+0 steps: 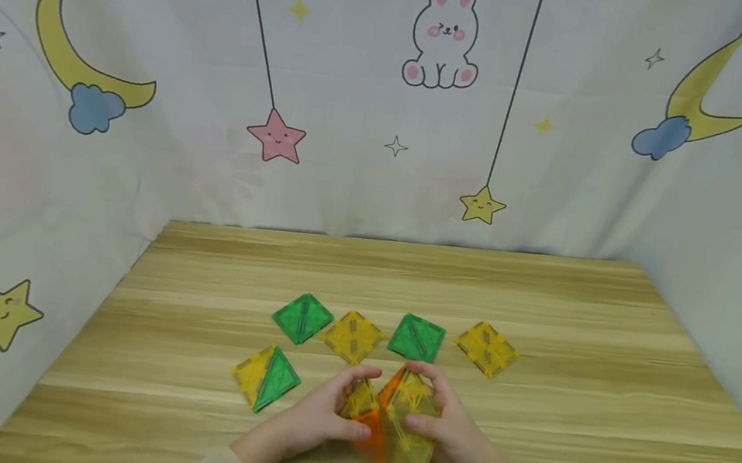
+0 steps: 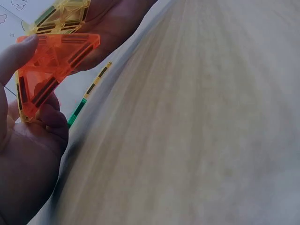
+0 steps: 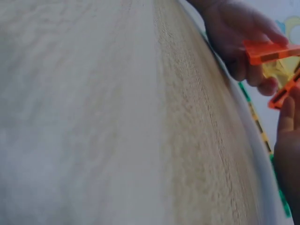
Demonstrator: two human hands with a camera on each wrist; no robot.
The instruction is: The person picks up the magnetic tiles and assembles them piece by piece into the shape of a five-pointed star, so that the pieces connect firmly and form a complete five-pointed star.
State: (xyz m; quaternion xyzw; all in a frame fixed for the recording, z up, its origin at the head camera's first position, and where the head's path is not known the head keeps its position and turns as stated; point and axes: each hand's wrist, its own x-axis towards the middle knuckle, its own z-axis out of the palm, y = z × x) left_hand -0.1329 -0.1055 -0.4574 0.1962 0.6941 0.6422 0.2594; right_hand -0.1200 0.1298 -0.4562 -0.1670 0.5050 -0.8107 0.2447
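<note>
Near the front of the table, my left hand [image 1: 317,412] grips a translucent orange triangular magnetic tile [image 2: 56,58] together with a yellow triangular magnetic tile [image 1: 361,398]. The thumb lies on the orange tile's face, and fingers curl behind. Close beside it, my right hand [image 1: 457,436] holds yellow triangular magnetic tiles [image 1: 414,429] between thumb and fingers, with another orange tile [image 1: 393,388] along their left side. The two held groups stand tilted with their edges close together. Part of the right group is hidden by my left hand in the left wrist view.
Behind my hands lie flat diamonds of paired triangular tiles: green [image 1: 303,319], yellow [image 1: 353,337], another green [image 1: 416,338] and another yellow [image 1: 487,349]. A yellow-and-green pair [image 1: 266,378] lies left of my left hand. A printed curtain [image 1: 339,204] surrounds the wooden table [image 1: 590,385].
</note>
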